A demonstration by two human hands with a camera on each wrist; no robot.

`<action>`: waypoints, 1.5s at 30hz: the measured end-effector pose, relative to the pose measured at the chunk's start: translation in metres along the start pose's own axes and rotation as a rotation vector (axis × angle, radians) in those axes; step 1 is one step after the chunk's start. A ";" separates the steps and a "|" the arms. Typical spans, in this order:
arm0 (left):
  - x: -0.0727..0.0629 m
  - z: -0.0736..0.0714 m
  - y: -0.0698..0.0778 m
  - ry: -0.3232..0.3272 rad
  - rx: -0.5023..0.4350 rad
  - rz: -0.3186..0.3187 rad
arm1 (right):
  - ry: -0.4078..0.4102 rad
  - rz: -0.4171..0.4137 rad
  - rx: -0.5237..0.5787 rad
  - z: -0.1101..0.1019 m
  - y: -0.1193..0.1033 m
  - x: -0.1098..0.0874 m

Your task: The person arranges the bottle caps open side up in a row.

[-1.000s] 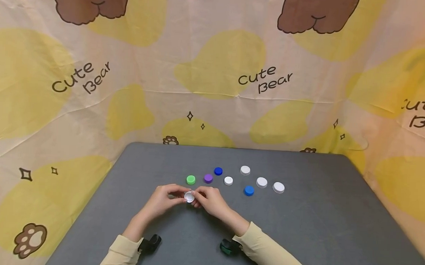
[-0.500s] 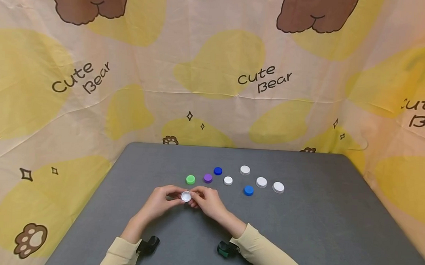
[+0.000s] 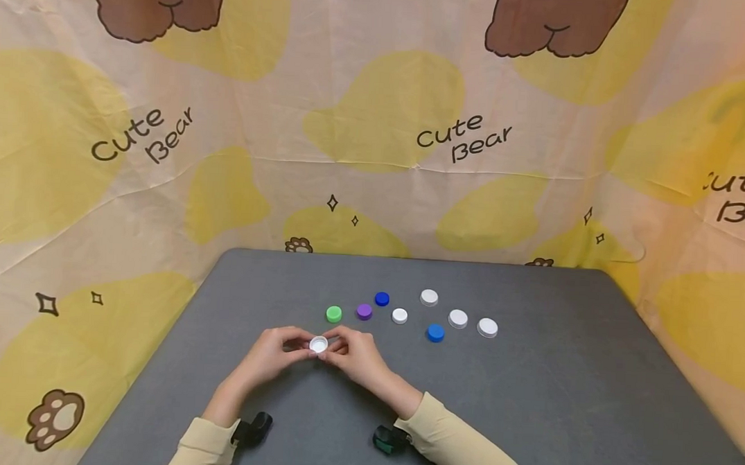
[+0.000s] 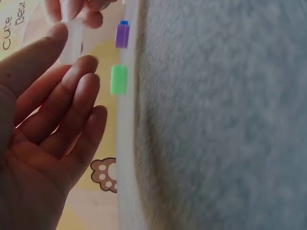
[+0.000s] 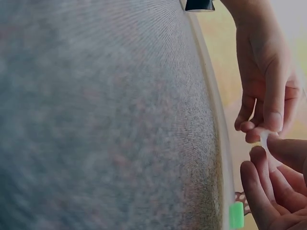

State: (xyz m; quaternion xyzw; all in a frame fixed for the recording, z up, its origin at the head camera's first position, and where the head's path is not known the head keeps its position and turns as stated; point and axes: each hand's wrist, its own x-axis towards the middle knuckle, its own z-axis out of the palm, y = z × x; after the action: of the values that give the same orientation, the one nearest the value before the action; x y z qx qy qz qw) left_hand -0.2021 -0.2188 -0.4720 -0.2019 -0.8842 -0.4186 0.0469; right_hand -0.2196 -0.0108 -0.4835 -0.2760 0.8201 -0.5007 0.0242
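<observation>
Right hand (image 3: 357,357) near green cap (image 3: 333,314)

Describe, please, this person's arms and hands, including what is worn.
The left sleeve and right sleeve are plain pale yellow. A black device sits at the left wrist; another, with a green patch, at the right. The left hand and right hand wear no gloves.
</observation>
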 end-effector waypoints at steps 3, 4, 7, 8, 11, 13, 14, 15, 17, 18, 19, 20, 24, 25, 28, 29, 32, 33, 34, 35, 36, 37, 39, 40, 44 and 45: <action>-0.002 -0.004 -0.003 -0.033 -0.006 -0.022 | -0.010 -0.002 0.003 0.002 -0.002 0.001; -0.002 -0.006 -0.004 -0.044 -0.006 -0.021 | -0.013 -0.007 0.003 0.003 -0.002 0.002; -0.003 -0.010 -0.007 -0.068 0.002 -0.025 | -0.023 -0.008 -0.002 0.006 -0.003 0.004; -0.004 -0.012 -0.009 -0.079 0.002 -0.031 | -0.025 -0.009 -0.004 0.008 -0.003 0.005; -0.005 -0.017 -0.012 -0.109 -0.007 -0.048 | -0.039 -0.004 -0.018 0.012 -0.004 0.008; -0.006 -0.020 -0.014 -0.126 -0.026 -0.058 | -0.046 -0.005 -0.027 0.016 -0.005 0.009; -0.007 -0.021 -0.015 -0.133 -0.031 -0.064 | -0.048 -0.007 -0.029 0.018 -0.005 0.010; -0.008 -0.022 -0.016 -0.138 -0.035 -0.064 | -0.052 -0.005 -0.028 0.019 -0.006 0.011; -0.009 -0.024 -0.018 -0.147 -0.040 -0.070 | -0.056 0.002 -0.023 0.022 -0.007 0.013; -0.010 -0.025 -0.018 -0.151 -0.042 -0.074 | -0.059 0.007 -0.022 0.024 -0.007 0.013; -0.011 -0.026 -0.018 -0.154 -0.043 -0.077 | -0.062 0.011 -0.020 0.025 -0.008 0.014; -0.012 -0.027 -0.017 -0.158 -0.049 -0.082 | -0.064 0.015 -0.023 0.027 -0.008 0.014; -0.015 -0.033 -0.006 -0.176 -0.077 -0.091 | -0.066 0.030 -0.045 0.032 -0.010 0.016; -0.016 -0.036 -0.002 -0.180 -0.086 -0.093 | -0.064 0.033 -0.051 0.033 -0.010 0.017; -0.018 -0.042 0.007 -0.191 -0.095 -0.103 | -0.057 0.041 -0.059 0.035 -0.011 0.018; -0.018 -0.043 0.007 -0.193 -0.094 -0.108 | -0.054 0.039 -0.061 0.036 -0.012 0.018; -0.018 -0.045 0.002 -0.196 -0.094 -0.125 | -0.047 0.034 -0.064 0.039 -0.013 0.020; -0.018 -0.044 -0.003 -0.196 -0.092 -0.129 | -0.045 0.031 -0.062 0.040 -0.013 0.020; -0.018 -0.044 -0.008 -0.194 -0.093 -0.131 | -0.046 0.030 -0.063 0.041 -0.013 0.021; -0.019 -0.044 -0.014 -0.194 -0.096 -0.133 | -0.046 0.028 -0.061 0.042 -0.013 0.021; -0.019 -0.043 -0.019 -0.195 -0.096 -0.135 | -0.046 0.030 -0.060 0.043 -0.014 0.022; -0.019 -0.043 -0.025 -0.196 -0.098 -0.136 | -0.048 0.033 -0.057 0.044 -0.014 0.022; -0.019 -0.044 -0.034 -0.199 -0.106 -0.136 | -0.050 0.035 -0.063 0.046 -0.015 0.024; -0.020 -0.044 -0.037 -0.201 -0.112 -0.136 | -0.051 0.035 -0.067 0.048 -0.015 0.024; -0.020 -0.048 -0.042 -0.214 -0.118 -0.136 | -0.052 0.038 -0.096 0.052 -0.015 0.026; -0.020 -0.049 -0.041 -0.217 -0.115 -0.136 | -0.053 0.038 -0.104 0.053 -0.016 0.026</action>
State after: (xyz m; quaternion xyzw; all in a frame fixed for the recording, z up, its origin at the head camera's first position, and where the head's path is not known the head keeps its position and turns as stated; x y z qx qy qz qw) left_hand -0.2042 -0.2855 -0.4756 -0.1879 -0.8702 -0.4467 -0.0892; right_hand -0.2185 -0.0716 -0.4905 -0.2744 0.8491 -0.4494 0.0411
